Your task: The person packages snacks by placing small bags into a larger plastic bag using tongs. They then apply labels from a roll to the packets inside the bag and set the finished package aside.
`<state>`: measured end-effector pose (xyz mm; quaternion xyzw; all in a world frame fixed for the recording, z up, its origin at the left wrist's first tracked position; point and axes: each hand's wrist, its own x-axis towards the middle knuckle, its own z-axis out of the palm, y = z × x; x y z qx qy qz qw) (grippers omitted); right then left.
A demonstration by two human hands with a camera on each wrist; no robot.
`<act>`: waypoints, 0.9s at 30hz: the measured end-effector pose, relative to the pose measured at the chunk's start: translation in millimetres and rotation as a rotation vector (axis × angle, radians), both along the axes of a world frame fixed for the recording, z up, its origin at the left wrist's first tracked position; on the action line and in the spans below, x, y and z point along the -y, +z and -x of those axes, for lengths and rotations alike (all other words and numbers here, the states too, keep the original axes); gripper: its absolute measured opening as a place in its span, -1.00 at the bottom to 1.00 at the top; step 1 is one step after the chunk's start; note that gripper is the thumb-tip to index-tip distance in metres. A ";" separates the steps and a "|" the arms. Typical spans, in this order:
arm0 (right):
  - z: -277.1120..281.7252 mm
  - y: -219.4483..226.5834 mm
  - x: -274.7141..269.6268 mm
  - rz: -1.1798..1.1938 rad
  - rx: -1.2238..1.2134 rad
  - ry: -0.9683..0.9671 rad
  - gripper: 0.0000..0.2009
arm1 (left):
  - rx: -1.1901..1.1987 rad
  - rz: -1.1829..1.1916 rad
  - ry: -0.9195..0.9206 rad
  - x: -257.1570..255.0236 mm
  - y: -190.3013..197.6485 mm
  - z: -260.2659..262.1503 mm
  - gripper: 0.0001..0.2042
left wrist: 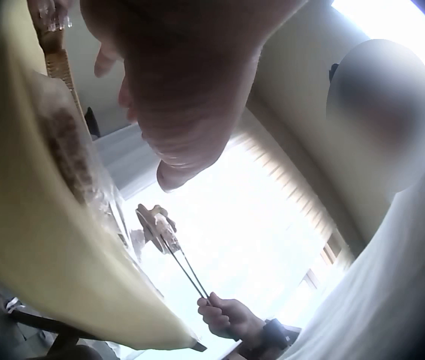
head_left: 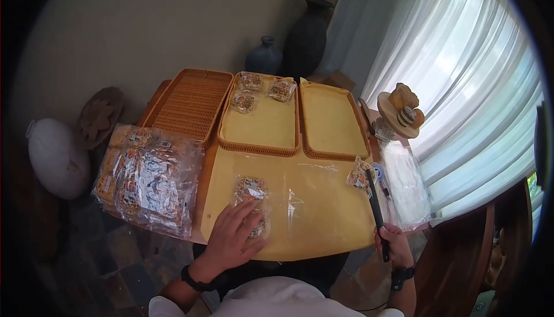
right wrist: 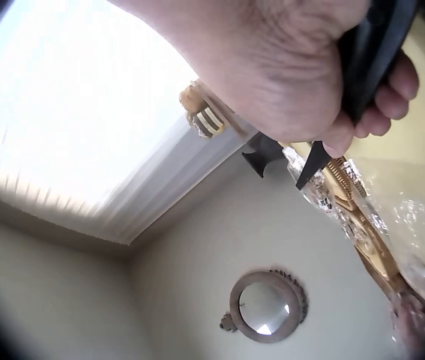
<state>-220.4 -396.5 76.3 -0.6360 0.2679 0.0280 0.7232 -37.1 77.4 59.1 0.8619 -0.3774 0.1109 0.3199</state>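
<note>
My right hand (head_left: 397, 246) grips a pair of long black tongs (head_left: 377, 213) by the handle end. At their tips is a clear packet of mixed snack pieces (head_left: 358, 174), over the right side of the yellow sheet. The left wrist view shows both thin tong arms with the packet at their ends. My left hand (head_left: 234, 237) spreads its fingers over another clear snack packet (head_left: 251, 187) near the front of the sheet. More snack pieces in clear wrap (head_left: 258, 227) show beside its thumb, partly hidden by the hand.
Behind the yellow sheet (head_left: 323, 219) stand an unlined wicker tray (head_left: 190, 100), a lined tray (head_left: 259, 129) with 3 packets, and another lined tray (head_left: 334, 120). A large bag of packets (head_left: 150, 178) lies left. Clear bags (head_left: 407, 184) and a wooden stand (head_left: 398, 115) are right.
</note>
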 end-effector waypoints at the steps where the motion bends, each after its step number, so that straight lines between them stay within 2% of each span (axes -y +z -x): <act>1: 8.6 -5.6 -3.6 -0.019 0.006 -0.007 -0.76 | -0.028 -0.034 -0.150 12.6 9.8 0.4 -0.39; 2: 15.5 -10.7 -8.1 -0.051 0.019 -0.033 -0.77 | -0.057 -0.068 -0.298 27.5 19.9 0.1 -0.45; 3: 21.1 -15.7 -11.8 -0.081 0.029 -0.057 -0.77 | -0.055 -0.086 -0.300 47.3 29.9 0.6 -0.45; 5: 22.1 -25.4 -15.5 -0.110 0.051 -0.054 -0.77 | -0.081 -0.362 -0.566 95.2 48.9 1.3 -0.55; 8: 17.8 -32.9 -22.5 -0.120 0.090 -0.052 -0.76 | -0.020 -0.395 -0.615 167.3 40.6 -12.1 -0.59; 10: 12.9 -33.3 -25.1 -0.124 0.154 -0.059 -0.76 | -0.028 -0.613 -0.658 204.8 36.3 -24.2 -0.60; 11: 12.8 -33.7 -24.6 -0.124 0.160 -0.051 -0.76 | -0.024 -0.614 -0.649 212.5 34.9 -29.2 -0.60; 14: 21.1 -38.8 -21.4 -0.109 0.164 -0.032 -0.76 | -0.032 -0.690 -0.656 227.7 25.1 -39.9 -0.65; 20: 38.5 -36.6 -22.6 -0.063 0.111 -0.090 -0.78 | -0.019 -0.580 -0.670 226.0 6.3 -33.1 -0.69; 23: 46.9 -33.5 -13.9 -0.043 0.097 -0.035 -0.79 | -0.013 -0.564 -0.607 221.3 9.0 -26.7 -0.71; 25: 52.9 -20.0 -10.5 -0.005 0.037 -0.027 -0.79 | 0.050 -0.402 -0.490 206.8 9.2 -15.9 -0.74; 27: 60.6 -10.9 -6.8 0.039 -0.037 -0.006 -0.79 | 0.041 -0.348 -0.461 199.2 9.0 -2.4 -0.75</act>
